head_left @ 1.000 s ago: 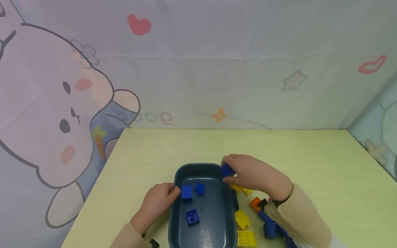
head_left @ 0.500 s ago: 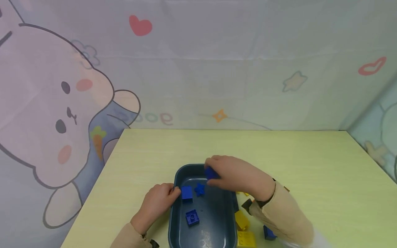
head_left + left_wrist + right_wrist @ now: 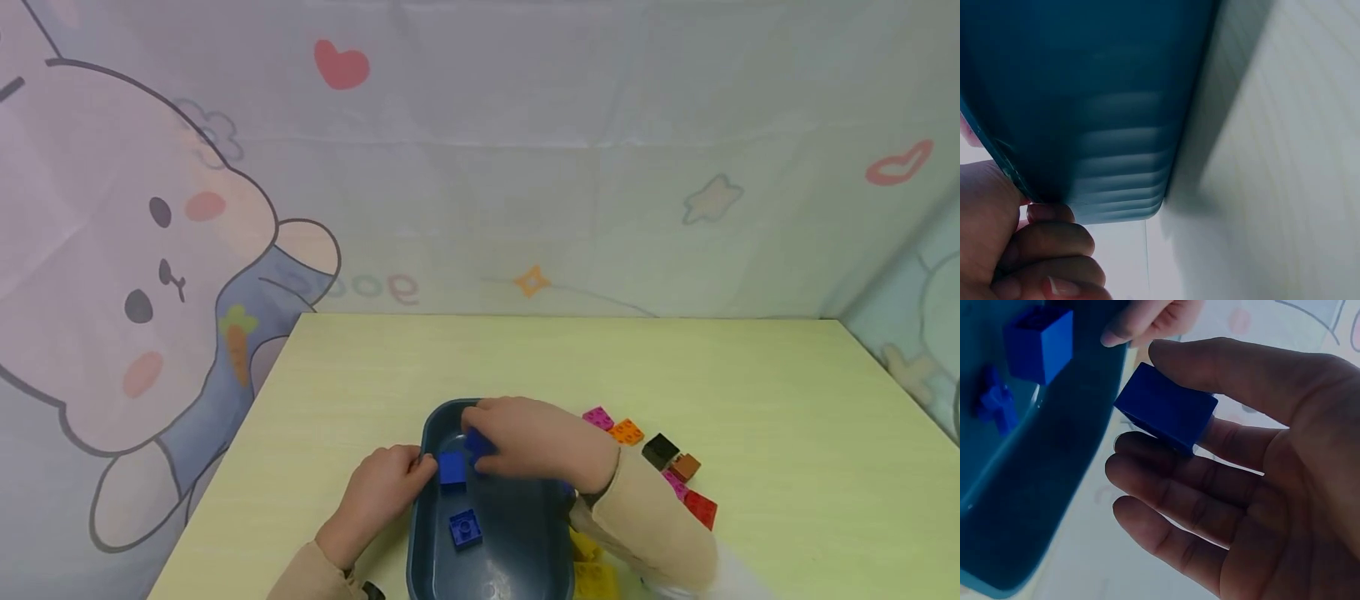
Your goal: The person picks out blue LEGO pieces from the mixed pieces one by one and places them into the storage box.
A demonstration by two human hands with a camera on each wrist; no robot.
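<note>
My left hand (image 3: 381,492) grips the left rim of a dark teal plastic tray (image 3: 517,537), with the thumb over the edge and the other fingers curled outside the wall, as the left wrist view shows. Above the tray's far part, my right hand (image 3: 542,440) pinches a blue toy block (image 3: 1163,406) between thumb and fingers. Inside the tray lie a blue block (image 3: 452,469) near the left wall and a hollow blue block (image 3: 466,528) with its inside facing up. A small blue star (image 3: 997,403) shows in the right wrist view; in the head view my right hand covers its place.
Right of the tray lie yellow blocks (image 3: 595,581), partly under my sleeve. Farther right are pink (image 3: 597,418), orange (image 3: 627,431), black (image 3: 661,451), brown (image 3: 685,467) and red (image 3: 701,508) blocks on the pale table (image 3: 787,400). A printed cloth (image 3: 480,167) hangs behind.
My right hand has carried the blue block leftward from the tray's right rim to above its far left part. My sleeve now uncovers the coloured blocks at right. The left hand has stayed put.
</note>
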